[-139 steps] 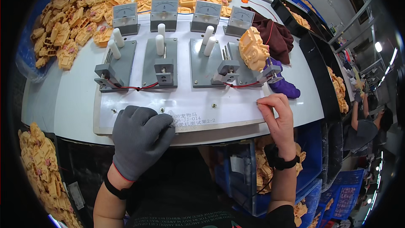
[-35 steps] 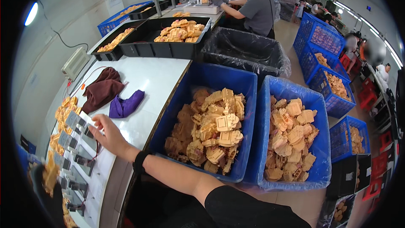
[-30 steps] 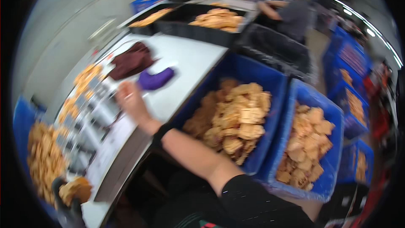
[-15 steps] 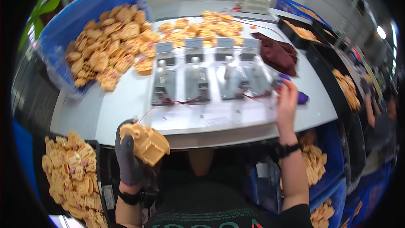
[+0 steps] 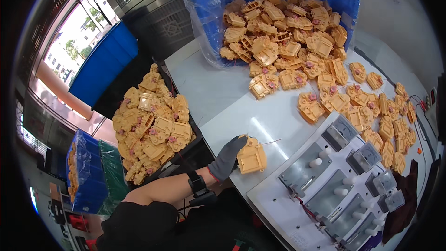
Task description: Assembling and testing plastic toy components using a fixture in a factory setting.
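In a grey glove, my left hand (image 5: 226, 160) closes round a pale yellow plastic housing (image 5: 252, 158) at the table's near edge. The housing's hollow boxy side faces up, and a thin wire sticks out from it to the right. To the right lies a white fixture board (image 5: 265, 191) with several grey plates, white knobs and small clear-fronted meters (image 5: 340, 131). My right hand is out of view.
A plastic-lined blue bin (image 5: 204, 18) at the back spills similar housings (image 5: 310, 107) onto the white table (image 5: 211, 97). Left of the table, a black crate (image 5: 198, 135) is heaped with more. A dark cloth (image 5: 403, 200) lies at the far right.
The view has swung to the left, bringing the black crate and blue bin closer to the middle. My right hand has left the view; my left hand still holds the housing, now turned differently.
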Demonstrator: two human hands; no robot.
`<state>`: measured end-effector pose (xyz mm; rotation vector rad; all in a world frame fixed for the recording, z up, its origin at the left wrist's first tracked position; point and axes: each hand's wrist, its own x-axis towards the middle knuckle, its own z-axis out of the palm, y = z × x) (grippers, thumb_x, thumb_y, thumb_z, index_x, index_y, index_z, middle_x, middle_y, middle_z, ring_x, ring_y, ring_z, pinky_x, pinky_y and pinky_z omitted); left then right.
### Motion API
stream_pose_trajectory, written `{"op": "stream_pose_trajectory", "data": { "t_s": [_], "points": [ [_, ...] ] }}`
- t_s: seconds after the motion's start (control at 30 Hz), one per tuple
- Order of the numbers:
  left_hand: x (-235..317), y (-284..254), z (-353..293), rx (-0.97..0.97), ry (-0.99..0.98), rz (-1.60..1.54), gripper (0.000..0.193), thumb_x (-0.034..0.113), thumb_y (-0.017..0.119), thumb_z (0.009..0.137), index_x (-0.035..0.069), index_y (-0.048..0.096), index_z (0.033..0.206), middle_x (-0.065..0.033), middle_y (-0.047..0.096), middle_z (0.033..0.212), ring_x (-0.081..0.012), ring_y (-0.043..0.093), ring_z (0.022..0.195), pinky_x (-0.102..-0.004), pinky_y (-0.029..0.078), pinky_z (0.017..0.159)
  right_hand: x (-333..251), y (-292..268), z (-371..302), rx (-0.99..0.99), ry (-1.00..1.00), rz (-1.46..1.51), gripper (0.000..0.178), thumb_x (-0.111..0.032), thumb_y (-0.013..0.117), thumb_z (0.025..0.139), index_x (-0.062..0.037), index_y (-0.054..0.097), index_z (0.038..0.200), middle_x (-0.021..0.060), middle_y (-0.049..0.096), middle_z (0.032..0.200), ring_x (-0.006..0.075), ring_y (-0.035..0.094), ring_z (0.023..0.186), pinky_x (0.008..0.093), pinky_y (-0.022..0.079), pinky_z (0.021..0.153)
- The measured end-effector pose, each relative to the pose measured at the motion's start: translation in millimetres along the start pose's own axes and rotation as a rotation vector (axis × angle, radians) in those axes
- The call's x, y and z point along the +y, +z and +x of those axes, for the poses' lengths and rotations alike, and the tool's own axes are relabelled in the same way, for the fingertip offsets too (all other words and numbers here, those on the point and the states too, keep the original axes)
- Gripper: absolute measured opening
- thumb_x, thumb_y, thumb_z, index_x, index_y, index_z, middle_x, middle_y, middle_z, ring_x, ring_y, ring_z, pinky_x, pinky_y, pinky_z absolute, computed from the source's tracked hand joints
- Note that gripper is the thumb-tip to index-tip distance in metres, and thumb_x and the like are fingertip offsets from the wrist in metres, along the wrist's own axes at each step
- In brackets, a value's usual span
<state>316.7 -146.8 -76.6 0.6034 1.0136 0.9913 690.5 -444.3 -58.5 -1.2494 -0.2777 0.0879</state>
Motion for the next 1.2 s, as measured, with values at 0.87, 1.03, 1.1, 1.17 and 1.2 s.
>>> {"op": "stream_pose_trajectory", "data": {
  "t_s": [0.87, 1.03, 1.1, 1.17, 1.2],
  "points": [
    [35.4, -84.4, -222.7, 0.686, 0.287, 0.157, 0.034, 0.024, 0.068, 0.093, 0.003, 0.061, 0.120, -0.0013, 0.064, 0.106, -0.0084, 0.059, 0.097, -0.0237, 0.049, 0.085, -68.1, 18.2, -31.5, -0.758, 0.078, -0.677, 0.037, -0.033, 0.049, 0.103, 0.0021, 0.055, 0.113, 0.0114, 0.058, 0.088, 0.0193, 0.052, 0.074, 0.0299, 0.045, 0.066],
    [61.0, -151.5, -248.1, 0.868, 0.434, 0.089, 0.033, 0.022, 0.068, 0.093, 0.003, 0.060, 0.119, -0.0019, 0.064, 0.104, -0.0094, 0.060, 0.096, -0.0247, 0.050, 0.083, -66.1, 128.6, -116.2, -1.341, 0.215, -0.464, 0.024, -0.016, 0.054, 0.100, -0.0038, 0.054, 0.121, 0.0001, 0.053, 0.094, 0.0095, 0.049, 0.078, 0.0231, 0.042, 0.070],
    [76.8, -183.3, -266.6, 0.931, 0.486, 0.108, 0.033, 0.022, 0.068, 0.093, 0.003, 0.059, 0.120, -0.0026, 0.064, 0.106, -0.0097, 0.060, 0.096, -0.0247, 0.050, 0.083, -78.8, 195.2, -157.1, -1.591, -0.070, -0.516, 0.022, -0.009, 0.057, 0.096, -0.0010, 0.057, 0.117, 0.0055, 0.059, 0.092, 0.0138, 0.054, 0.076, 0.0262, 0.046, 0.069],
    [62.9, -251.0, -276.2, 1.070, 0.568, 0.350, 0.032, 0.021, 0.065, 0.094, 0.005, 0.058, 0.122, -0.0050, 0.064, 0.110, -0.0113, 0.060, 0.098, -0.0253, 0.050, 0.085, -91.0, 254.6, -203.3, -1.617, -0.076, -0.512, 0.017, 0.000, 0.060, 0.092, 0.0013, 0.060, 0.108, 0.0084, 0.059, 0.089, 0.0147, 0.056, 0.078, 0.0283, 0.047, 0.075],
    [80.0, -257.2, -285.9, 1.097, 0.532, 0.084, 0.033, 0.022, 0.066, 0.094, 0.006, 0.058, 0.122, -0.0080, 0.063, 0.111, -0.0155, 0.061, 0.099, -0.0275, 0.050, 0.087, -93.5, 264.6, -216.6, -1.634, -0.090, -0.531, 0.017, 0.000, 0.060, 0.092, 0.0013, 0.060, 0.108, 0.0084, 0.059, 0.089, 0.0147, 0.056, 0.078, 0.0283, 0.047, 0.075]
  ]
}}
